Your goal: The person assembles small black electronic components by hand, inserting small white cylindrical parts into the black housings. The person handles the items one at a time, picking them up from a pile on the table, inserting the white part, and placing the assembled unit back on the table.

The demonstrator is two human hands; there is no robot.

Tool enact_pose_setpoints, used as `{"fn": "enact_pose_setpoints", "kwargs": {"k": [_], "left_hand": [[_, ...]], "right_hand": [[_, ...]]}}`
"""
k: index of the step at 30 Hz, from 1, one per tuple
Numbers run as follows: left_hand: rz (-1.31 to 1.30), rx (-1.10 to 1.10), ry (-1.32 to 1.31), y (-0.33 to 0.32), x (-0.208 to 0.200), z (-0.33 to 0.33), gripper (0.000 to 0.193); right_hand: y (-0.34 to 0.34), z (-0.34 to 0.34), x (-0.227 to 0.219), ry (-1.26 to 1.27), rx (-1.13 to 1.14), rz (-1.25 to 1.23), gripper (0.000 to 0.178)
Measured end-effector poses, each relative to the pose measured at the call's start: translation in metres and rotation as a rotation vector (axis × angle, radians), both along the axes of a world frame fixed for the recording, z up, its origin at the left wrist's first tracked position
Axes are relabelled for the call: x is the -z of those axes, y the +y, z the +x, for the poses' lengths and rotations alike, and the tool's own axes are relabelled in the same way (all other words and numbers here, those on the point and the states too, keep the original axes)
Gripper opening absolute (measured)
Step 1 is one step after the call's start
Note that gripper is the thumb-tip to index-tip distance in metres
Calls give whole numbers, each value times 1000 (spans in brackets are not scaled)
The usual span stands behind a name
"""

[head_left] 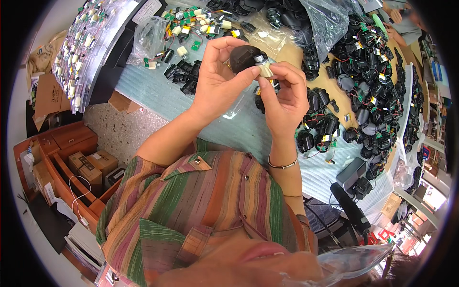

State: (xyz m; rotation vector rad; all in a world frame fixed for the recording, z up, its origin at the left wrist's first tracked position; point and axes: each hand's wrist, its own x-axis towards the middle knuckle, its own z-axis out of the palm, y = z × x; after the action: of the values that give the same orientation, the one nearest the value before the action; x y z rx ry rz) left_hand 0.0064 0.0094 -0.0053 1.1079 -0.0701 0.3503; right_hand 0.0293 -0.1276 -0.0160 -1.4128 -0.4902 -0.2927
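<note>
Above the table my left hand [219, 81] is closed round a black rounded plastic housing [242, 58]. Its thumb reaches across to a cream-coloured motor-like part [266, 71] with a silvery end. My right hand [288, 93] pinches that cream part between thumb and fingers, right against the housing's side. Whether the part sits inside the housing or only touches it, I cannot tell. Beneath my hands, several small black parts [185, 76] and more black housings [315, 103] with wires lie on the foam-covered table [158, 91].
A large heap of wired black housings [368, 76] spreads along the right. Cream motors and green circuit boards [196, 45] lie at the back. Stacked trays of motors [86, 52] stand at left, near a clear bag [149, 36]. Another person's hand [395, 34] shows at far right.
</note>
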Motion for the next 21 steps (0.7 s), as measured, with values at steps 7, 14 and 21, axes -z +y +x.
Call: {"fn": "enact_pose_setpoints", "kwargs": {"k": [7,14,21], "left_hand": [[71,-33,-26,2,1,-1,52],[124,-50,-14,0,4,-3,55],[177,-52,-27,1,6,-4,56]], "right_hand": [[-3,-2,-1,215,-139,165,16],[-7,-2,0,323,-145,177,10],[-4,-3,-5,93,23,-22,16]]}}
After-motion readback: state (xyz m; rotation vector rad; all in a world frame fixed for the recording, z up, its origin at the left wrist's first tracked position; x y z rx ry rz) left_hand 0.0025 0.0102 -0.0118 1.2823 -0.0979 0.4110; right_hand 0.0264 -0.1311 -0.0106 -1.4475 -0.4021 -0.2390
